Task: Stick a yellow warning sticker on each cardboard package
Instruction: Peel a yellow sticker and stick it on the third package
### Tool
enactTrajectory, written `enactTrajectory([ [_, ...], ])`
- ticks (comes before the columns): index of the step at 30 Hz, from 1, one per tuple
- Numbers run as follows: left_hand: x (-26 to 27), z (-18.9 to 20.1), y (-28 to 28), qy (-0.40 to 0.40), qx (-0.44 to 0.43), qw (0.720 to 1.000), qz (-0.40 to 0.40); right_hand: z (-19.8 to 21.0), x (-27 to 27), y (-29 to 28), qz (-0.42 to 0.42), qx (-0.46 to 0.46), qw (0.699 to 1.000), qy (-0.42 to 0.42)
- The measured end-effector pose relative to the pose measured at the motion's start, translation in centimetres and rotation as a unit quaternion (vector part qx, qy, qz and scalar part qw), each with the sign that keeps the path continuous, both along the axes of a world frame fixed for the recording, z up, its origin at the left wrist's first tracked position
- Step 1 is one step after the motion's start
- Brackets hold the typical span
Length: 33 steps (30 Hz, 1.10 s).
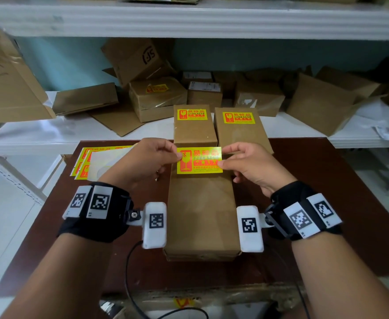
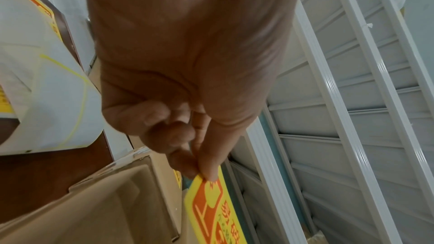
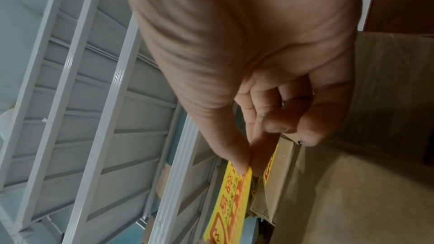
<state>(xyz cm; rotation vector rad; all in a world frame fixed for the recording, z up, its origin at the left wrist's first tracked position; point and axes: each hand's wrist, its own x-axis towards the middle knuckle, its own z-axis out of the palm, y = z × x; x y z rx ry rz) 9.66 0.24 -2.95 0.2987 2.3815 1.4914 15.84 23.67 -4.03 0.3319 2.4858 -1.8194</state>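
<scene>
A yellow warning sticker with red print hangs in the air over the far end of a long cardboard package on the brown table. My left hand pinches its left edge between thumb and fingers, and my right hand pinches its right edge. In the left wrist view the sticker sits under my left hand; the right wrist view has the sticker below my right hand. Two more packages behind each carry a yellow sticker.
Sheets of yellow stickers and white backing paper lie on the table's left part. The white shelf behind holds several loose cardboard boxes. A black cable runs over the table's front edge.
</scene>
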Motion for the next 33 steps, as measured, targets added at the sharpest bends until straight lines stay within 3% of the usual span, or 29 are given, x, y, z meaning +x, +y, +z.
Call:
enactTrajectory([
  [19, -0.1, -0.5, -0.1, -0.036, -0.034, 0.998, -0.035, -0.1, 0.6, 0.2, 0.051, 0.081, 0.993, -0.062],
  [33, -0.5, -1.2, -0.1, -0.012, -0.070, 0.997, -0.038, -0.4, 0.5, 0.1, 0.066, 0.092, 0.992, -0.054],
])
